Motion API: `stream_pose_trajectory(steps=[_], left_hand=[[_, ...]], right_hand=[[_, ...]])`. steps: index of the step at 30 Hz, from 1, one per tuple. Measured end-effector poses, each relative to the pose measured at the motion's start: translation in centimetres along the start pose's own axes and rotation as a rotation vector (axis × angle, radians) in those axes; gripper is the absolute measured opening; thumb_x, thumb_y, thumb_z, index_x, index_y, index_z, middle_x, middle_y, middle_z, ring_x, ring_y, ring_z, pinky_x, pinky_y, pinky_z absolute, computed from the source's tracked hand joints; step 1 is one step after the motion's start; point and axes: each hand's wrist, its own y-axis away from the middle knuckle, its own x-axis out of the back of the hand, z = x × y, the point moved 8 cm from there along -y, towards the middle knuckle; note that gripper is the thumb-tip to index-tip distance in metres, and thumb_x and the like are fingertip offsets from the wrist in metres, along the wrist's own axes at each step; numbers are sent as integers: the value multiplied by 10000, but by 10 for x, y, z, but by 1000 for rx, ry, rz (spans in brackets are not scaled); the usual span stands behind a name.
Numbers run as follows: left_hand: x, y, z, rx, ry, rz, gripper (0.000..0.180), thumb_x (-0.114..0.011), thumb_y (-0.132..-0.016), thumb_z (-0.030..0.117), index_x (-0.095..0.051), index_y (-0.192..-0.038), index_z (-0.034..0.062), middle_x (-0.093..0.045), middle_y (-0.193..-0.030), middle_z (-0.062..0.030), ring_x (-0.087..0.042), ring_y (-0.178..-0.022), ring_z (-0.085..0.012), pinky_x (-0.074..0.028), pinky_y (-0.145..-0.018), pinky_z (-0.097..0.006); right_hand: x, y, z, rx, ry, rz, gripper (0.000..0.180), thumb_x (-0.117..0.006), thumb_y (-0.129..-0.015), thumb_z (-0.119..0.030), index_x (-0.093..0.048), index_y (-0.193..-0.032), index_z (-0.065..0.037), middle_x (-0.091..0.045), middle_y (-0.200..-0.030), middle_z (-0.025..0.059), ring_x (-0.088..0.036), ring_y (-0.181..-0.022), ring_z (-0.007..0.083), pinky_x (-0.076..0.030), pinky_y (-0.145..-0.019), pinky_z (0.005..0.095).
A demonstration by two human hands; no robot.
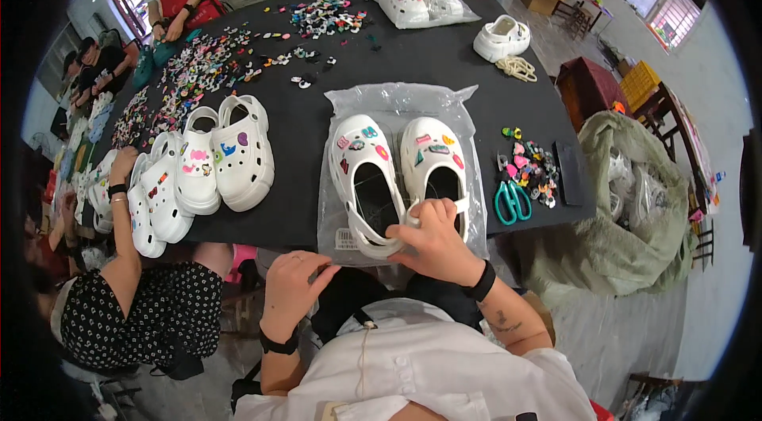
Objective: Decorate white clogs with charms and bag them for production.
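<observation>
A pair of white clogs point(361, 175) with colourful charms on the toes lies in front of me, toes pointing away, on a clear plastic bag point(468, 219). My right hand point(438, 242) is closed at the heel end of the right clog point(429, 143), with its thumb reaching toward the left clog's heel. Part of the right clog's heel is hidden by these fingers. My left hand point(292, 290) is at the table's front edge, beside the bag's lower left corner. Its thumb and forefinger are apart, with nothing seen between them.
Several white clogs point(242, 163) stand to the left. Loose charms point(190, 64) spread over the black table point(298, 119). Teal-handled scissors point(512, 203) and a charm pile point(528, 167) lie right, near a large sack point(627, 238). A co-worker's arm point(125, 230) reaches in at left; another person stands across.
</observation>
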Motion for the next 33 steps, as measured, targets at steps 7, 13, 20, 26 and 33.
stream_pose_trajectory(steps=[7, 13, 20, 26, 33], left_hand=[[7, -16, 43, -228, 97, 289, 187, -803, -703, 74, -687, -849, 83, -671, -928, -61, -643, -936, -279, -498, -816, -395], [-7, -31, 59, -300, 142, 257, 382, -844, -682, 135, -646, -1006, 90, -637, -1124, -59, -592, -1073, -303, -455, -920, -425], [-29, -41, 70, -355, 59, 113, 521, -856, -674, 333, -622, -1073, 94, -608, -1200, -76, -544, -1167, -303, -412, -977, -440], [-30, -25, 65, -343, 43, 118, 484, -841, -670, 385, -661, -1044, 136, -565, -1285, -70, -488, -1229, -319, -370, -1003, -464], [-40, -14, 60, -322, -11, 39, 257, -828, -676, 307, -765, -877, 160, -544, -1364, -70, -431, -1285, -312, -346, -1016, -460]], right_hand=[[40, 25, 18, -77, -129, 137, 547, -867, -651, -200, -657, -1155, -177, -523, -1088, 80, -490, -1077, 312, -383, -932, 426], [92, 82, 66, -347, -217, 287, 397, -774, -753, -143, -660, -1120, -44, -569, -1161, 140, -537, -1079, 315, -419, -955, 413], [79, 153, 162, -716, 111, 426, 343, -700, -868, -133, -589, -1174, -24, -550, -1179, 154, -529, -1125, 341, -412, -976, 419], [78, 146, 172, -701, 343, 395, 362, -732, -849, -195, -593, -1129, -14, -549, -1106, 162, -528, -1031, 353, -417, -911, 437], [73, 127, 174, -746, 189, 309, 423, -779, -782, -142, -593, -1149, -44, -576, -879, 144, -572, -822, 322, -470, -739, 401]])
